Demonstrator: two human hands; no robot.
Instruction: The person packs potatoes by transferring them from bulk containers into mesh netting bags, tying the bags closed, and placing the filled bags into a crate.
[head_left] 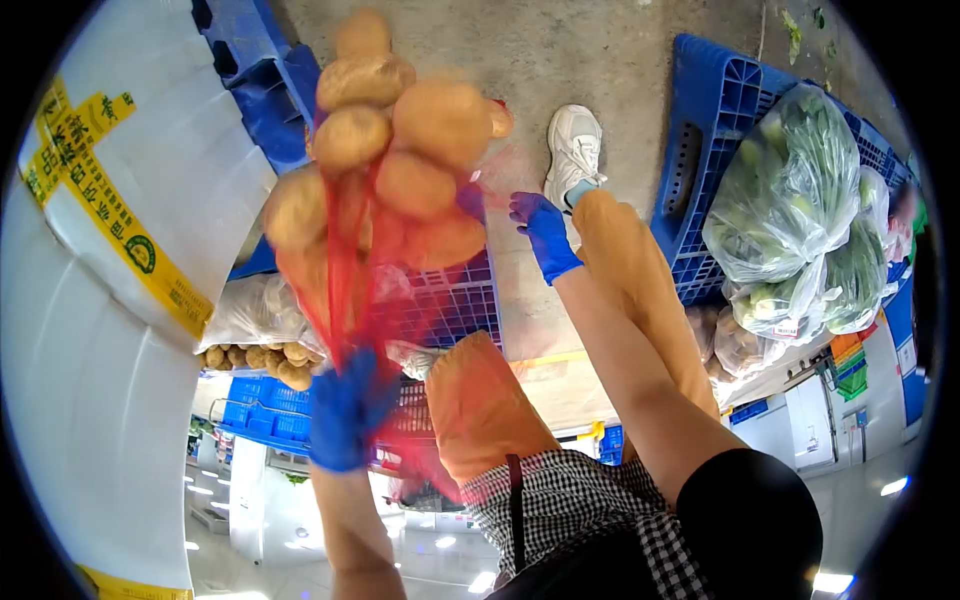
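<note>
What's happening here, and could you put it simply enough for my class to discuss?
The person's blue-gloved left hand grips the gathered mesh of a red mesh bag filled with potatoes. The blue-gloved right hand is beside the bag with its fingers parted; blur hides whether it touches the mesh. To the right, clear plastic bags of green vegetables sit on a blue pallet.

Left hand [352, 412]: gloved, clenched, blurred | left forearm [350, 520]: extended | right hand [546, 232]: gloved, fingers [524, 207] loosely bent | right arm [630, 360]: outstretched, nearly straight
</note>
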